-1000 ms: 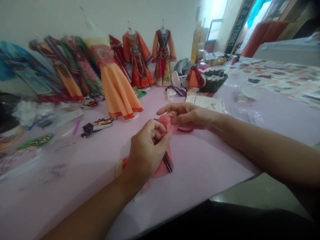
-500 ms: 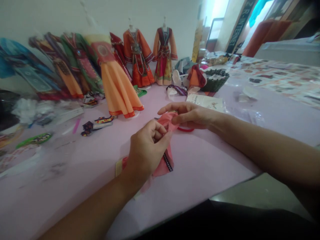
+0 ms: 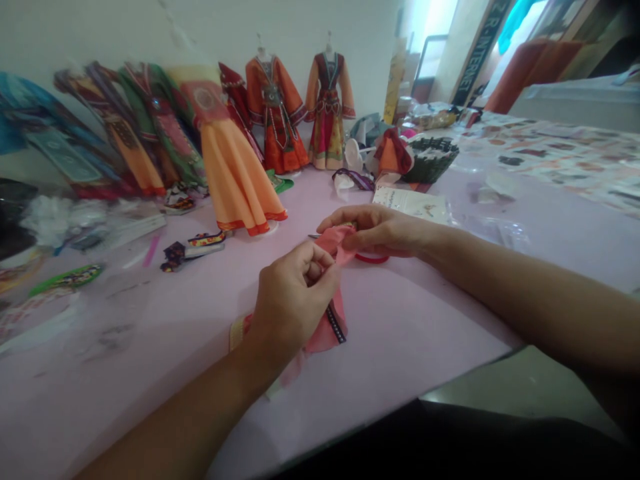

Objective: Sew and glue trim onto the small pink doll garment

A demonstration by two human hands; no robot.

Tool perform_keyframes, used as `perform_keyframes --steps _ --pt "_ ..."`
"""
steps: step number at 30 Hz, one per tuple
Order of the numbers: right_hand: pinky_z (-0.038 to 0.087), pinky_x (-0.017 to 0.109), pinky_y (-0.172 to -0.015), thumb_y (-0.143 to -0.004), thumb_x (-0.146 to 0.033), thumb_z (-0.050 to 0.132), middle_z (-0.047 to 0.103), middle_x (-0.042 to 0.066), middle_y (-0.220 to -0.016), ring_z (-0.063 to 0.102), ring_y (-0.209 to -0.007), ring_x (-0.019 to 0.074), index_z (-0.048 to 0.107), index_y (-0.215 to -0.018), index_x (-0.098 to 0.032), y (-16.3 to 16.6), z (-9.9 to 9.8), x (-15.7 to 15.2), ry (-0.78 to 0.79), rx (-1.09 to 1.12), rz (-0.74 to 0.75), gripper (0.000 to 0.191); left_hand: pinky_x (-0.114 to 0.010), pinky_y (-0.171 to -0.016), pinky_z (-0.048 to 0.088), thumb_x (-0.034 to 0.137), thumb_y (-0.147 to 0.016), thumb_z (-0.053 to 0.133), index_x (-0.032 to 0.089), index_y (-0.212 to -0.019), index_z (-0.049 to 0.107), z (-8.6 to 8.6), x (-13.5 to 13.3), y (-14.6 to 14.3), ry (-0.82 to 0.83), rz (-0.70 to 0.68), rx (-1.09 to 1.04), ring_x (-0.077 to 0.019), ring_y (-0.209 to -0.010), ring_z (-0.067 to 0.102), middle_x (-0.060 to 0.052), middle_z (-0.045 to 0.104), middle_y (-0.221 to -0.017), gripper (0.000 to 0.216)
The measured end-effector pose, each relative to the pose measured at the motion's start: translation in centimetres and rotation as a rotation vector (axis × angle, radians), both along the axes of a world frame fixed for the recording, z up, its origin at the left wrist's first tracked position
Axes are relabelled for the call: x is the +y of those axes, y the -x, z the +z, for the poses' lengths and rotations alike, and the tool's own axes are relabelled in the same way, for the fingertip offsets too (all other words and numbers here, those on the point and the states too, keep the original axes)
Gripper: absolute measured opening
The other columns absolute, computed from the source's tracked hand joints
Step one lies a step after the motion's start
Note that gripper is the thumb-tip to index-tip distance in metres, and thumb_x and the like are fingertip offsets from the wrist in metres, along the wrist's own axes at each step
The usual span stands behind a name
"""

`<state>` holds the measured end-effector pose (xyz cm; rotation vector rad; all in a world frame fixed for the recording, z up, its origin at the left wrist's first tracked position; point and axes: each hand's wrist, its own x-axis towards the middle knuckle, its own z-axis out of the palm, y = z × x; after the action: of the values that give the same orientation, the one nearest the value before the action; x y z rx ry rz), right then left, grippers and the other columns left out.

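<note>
Head view: my left hand (image 3: 290, 293) has its thumb and forefinger pinched together at the pink cloth (image 3: 324, 340), and my right hand (image 3: 385, 230) is clamped on the cloth's upper part, just beside; whether my left holds anything finer, I cannot tell. Below my grip, dark dotted trim (image 3: 336, 325) edges the cloth, over the pink table (image 3: 425, 320). Just under my right hand sits a red curved object (image 3: 374, 259). Beyond it lies a printed card (image 3: 413, 203); beyond my grip to the left stands an orange-skirted dress (image 3: 237, 173).
</note>
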<state>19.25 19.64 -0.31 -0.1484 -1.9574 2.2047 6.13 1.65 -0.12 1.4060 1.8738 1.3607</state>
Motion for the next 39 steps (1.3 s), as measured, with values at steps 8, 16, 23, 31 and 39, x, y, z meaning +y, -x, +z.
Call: perform_keyframes --steps 8,16,23,31,39 --pt "0.054 0.018 -0.075 -0.078 -0.013 0.082 0.074 0.002 -0.102 0.068 -0.085 0.0103 0.073 -0.112 -0.019 0.06 0.14 -0.2 0.044 0.013 0.005 0.035 -0.021 -0.05 0.041 0.026 -0.08 0.068 0.019 -0.074 0.062 0.21 0.22 0.36 -0.011 -0.001 -0.028 -0.0093 -0.053 0.052 0.004 0.059 -0.06 0.011" --pt "0.048 0.015 -0.06 -0.08 -0.013 0.082 0.071 -0.002 -0.084 0.06 -0.067 0.0067 0.073 -0.115 -0.018 0.04 0.11 -0.28 0.065 0.01 0.008 0.036 -0.022 -0.052 0.043 0.027 -0.081 0.067 0.02 -0.075 0.06 -0.09 0.23 0.36 -0.01 -0.009 -0.029 -0.0102 -0.055 0.054 0.004 0.061 -0.062 0.012" --pt "0.052 0.017 -0.065 -0.083 -0.015 0.081 0.075 -0.001 -0.087 0.067 -0.074 0.009 0.07 -0.119 -0.019 -0.21 0.55 -0.29 0.066 -0.04 0.029 0.038 -0.024 -0.054 0.044 0.027 -0.079 0.066 0.02 -0.078 0.065 -0.12 0.34 0.19 0.019 -0.014 -0.021 -0.011 -0.055 0.054 0.003 0.062 -0.062 0.007" --pt "0.045 0.014 -0.053 -0.088 -0.013 0.075 0.072 -0.004 -0.08 0.058 -0.059 0.0048 0.07 -0.118 -0.016 -0.18 0.25 0.11 0.059 -0.016 0.059 0.03 -0.024 -0.054 0.041 0.026 -0.078 0.064 0.019 -0.077 0.066 0.03 0.2 0.15 0.035 -0.021 -0.021 -0.0101 -0.054 0.051 0.005 0.058 -0.06 0.008" --pt "0.03 0.014 -0.042 -0.094 -0.011 0.068 0.066 -0.006 -0.072 0.042 -0.048 0.0022 0.066 -0.123 -0.012 -0.37 0.13 0.37 -0.001 -0.021 0.1 0.029 -0.023 -0.054 0.04 0.026 -0.078 0.063 0.019 -0.077 0.065 -0.21 0.21 0.11 0.037 -0.032 -0.031 -0.0096 -0.055 0.049 0.006 0.056 -0.06 0.007"
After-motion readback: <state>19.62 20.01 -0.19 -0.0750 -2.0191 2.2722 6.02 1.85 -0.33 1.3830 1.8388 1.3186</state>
